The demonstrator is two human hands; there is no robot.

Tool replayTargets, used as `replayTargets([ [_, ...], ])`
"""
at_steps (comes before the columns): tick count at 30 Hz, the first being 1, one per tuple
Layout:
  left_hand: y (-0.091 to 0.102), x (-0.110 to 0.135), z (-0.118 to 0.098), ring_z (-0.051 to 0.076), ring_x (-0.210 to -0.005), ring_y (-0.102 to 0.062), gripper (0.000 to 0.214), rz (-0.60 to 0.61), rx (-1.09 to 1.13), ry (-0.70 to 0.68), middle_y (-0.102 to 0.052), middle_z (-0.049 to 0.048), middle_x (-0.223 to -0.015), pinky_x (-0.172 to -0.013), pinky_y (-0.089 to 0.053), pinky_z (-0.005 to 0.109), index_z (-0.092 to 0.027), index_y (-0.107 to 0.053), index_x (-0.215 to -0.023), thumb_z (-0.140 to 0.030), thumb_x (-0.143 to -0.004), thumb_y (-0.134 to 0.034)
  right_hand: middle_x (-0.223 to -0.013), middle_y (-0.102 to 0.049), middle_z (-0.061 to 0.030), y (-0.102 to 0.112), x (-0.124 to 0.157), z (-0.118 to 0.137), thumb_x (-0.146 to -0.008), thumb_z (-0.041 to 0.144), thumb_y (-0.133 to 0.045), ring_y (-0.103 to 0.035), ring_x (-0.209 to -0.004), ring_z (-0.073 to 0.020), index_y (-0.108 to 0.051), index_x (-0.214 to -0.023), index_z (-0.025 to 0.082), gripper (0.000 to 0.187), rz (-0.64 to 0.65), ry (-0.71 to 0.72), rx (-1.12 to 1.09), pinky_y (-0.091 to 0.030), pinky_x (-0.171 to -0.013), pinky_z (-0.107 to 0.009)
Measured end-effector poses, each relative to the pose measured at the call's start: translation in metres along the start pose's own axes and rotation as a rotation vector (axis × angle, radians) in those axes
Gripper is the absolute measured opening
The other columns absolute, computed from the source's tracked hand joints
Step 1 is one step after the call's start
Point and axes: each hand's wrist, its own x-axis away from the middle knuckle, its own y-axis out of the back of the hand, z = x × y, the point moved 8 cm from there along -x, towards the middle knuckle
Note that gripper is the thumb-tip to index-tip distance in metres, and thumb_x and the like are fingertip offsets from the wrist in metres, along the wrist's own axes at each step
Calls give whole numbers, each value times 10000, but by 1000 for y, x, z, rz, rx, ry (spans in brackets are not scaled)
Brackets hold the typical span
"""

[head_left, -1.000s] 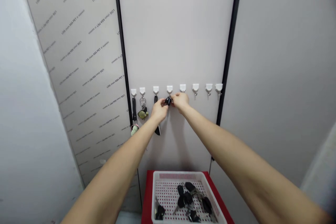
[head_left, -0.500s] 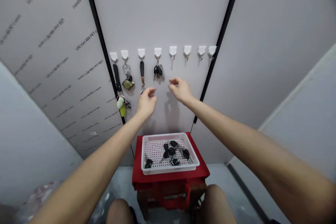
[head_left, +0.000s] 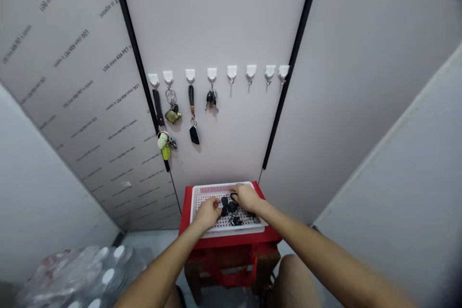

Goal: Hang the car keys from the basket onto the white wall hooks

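Observation:
Both my hands are down in a white perforated basket (head_left: 209,188) that holds several black car keys (head_left: 233,215). My left hand (head_left: 207,212) rests on the basket floor with its fingertips against the keys; its fingers are too small to read. My right hand (head_left: 246,197) lies over the pile, fingers curled round a black key piece. On the wall above runs a row of white hooks (head_left: 231,71). The four left hooks carry key bunches, the latest being a black bunch (head_left: 211,98) on the fourth.
The basket stands on a red-covered stool (head_left: 231,245) against the wall. The four right-hand hooks (head_left: 267,70) are bare. A black strap with a green charm (head_left: 164,147) hangs far left. Wrapped bottles (head_left: 90,274) lie on the floor at the left. My knee (head_left: 292,274) is below.
Both hands have let go of the black bunch on the fourth hook and dropped from the wall into the basket. My view has tilted downward.

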Motion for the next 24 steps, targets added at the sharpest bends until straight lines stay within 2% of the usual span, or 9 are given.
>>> replayTargets([
  [4, -6, 4, -15, 178, -795, -505, 325, 20, -206, -71, -571, 51, -860, -659, -361, 246, -186, -517, -867, -239, -547, -515, -852, -588, -118, -7, -8, 3, -619, 163, -425, -520, -793, -192, -589, -792, 149, 239, 34, -45, 74, -346, -644, -246],
  [8, -7, 4, -19, 205, -816, -508, 318, 36, -332, -62, -574, 74, -876, -662, -358, 271, -198, -523, -875, -188, -562, -465, -779, -606, -111, -15, -11, 2, -642, 202, -399, -533, -727, -186, -604, -702, 149, 220, 28, -58, 52, -340, -580, -240],
  [15, -2, -3, -9, 187, -766, -524, 247, 57, -310, 6, -590, 89, -812, -621, -357, 258, -177, -562, -766, -153, -624, -361, -683, -618, -59, -11, -8, -9, -649, 187, -375, -530, -627, -124, -608, -672, 150, 238, 22, -47, -26, -329, -544, -196],
  [18, -3, -5, -3, 174, -720, -527, 226, 58, -287, 49, -591, 83, -788, -594, -350, 245, -172, -565, -745, -165, -627, -372, -765, -615, -51, -6, -4, -9, -633, 166, -377, -527, -705, -123, -603, -747, 161, 253, -5, -33, -60, -342, -607, -188],
  [21, -5, -6, -2, 155, -701, -523, 223, 59, -244, 59, -591, 70, -777, -578, -343, 223, -167, -567, -749, -150, -628, -380, -882, -585, -55, 2, 3, 2, -608, 141, -378, -493, -827, -139, -581, -833, 167, 304, -94, 40, -135, -327, -714, -205],
  [24, -5, -7, -6, 133, -698, -516, 218, 67, -188, 31, -592, 52, -766, -576, -338, 198, -167, -567, -762, -141, -638, -390, -844, -589, -50, 0, 10, 18, -561, 120, -401, -500, -785, -145, -572, -836, 161, 326, -73, 144, -240, -343, -696, -214],
])
